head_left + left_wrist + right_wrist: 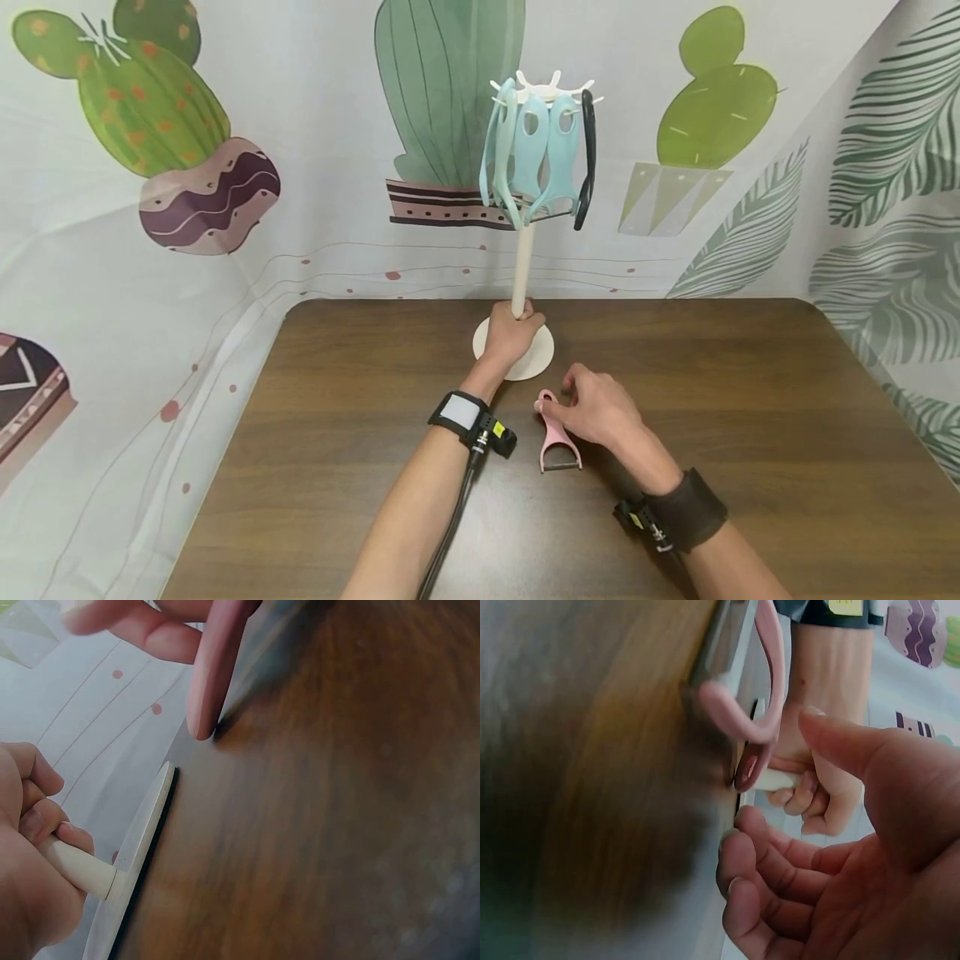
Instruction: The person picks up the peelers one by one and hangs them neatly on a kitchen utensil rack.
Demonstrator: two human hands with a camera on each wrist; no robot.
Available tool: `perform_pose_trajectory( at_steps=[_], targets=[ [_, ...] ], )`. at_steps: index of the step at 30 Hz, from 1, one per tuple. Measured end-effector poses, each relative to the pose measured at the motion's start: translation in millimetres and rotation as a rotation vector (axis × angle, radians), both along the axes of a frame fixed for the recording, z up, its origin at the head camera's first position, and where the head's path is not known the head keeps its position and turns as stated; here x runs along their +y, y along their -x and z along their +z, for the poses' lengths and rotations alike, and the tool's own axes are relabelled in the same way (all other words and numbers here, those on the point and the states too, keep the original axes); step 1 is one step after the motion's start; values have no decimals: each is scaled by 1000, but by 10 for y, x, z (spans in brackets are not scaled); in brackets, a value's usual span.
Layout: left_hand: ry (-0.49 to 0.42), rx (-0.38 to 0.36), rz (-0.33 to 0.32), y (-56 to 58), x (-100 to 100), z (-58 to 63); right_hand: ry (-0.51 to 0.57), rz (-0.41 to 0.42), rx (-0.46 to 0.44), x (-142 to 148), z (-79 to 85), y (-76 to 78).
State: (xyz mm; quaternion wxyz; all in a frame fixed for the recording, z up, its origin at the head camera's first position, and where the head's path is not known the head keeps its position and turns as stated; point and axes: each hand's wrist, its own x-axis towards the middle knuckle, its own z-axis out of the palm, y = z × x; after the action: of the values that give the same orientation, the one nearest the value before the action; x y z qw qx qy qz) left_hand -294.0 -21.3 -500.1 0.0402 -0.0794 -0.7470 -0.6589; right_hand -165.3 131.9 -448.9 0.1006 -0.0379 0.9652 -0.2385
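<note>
My left hand point(512, 335) wraps its fingers around the lower post of a white hook stand point(523, 265), just above the round base. In the left wrist view the post point(86, 866) shows within the curled fingers. A pink peeler point(553, 432) lies on the table in front of the base, its blade end towards me. Close over its handle is my right hand point(606, 408), thumb and fingers spread apart. The right wrist view shows a gap between the thumb and fingertips point(739, 851), with the peeler point(769, 675) beyond them.
Several light blue peelers point(530, 154) and a black peeler point(589, 158) hang from the stand's hooks. The brown table point(360, 467) ends just behind the base, where a cactus-print cloth point(330, 192) hangs. A cable runs along my left forearm.
</note>
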Motion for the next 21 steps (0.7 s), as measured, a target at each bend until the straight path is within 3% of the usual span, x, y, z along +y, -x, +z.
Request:
perform_pose_trajectory(
  at_steps=[11, 21],
  targets=[
    [10, -6, 4, -8, 3, -4, -61, -26, 26, -150, -73, -108],
    [12, -6, 8, -13, 3, 2, -104, -27, 44, -194, -87, -116]
  ],
)
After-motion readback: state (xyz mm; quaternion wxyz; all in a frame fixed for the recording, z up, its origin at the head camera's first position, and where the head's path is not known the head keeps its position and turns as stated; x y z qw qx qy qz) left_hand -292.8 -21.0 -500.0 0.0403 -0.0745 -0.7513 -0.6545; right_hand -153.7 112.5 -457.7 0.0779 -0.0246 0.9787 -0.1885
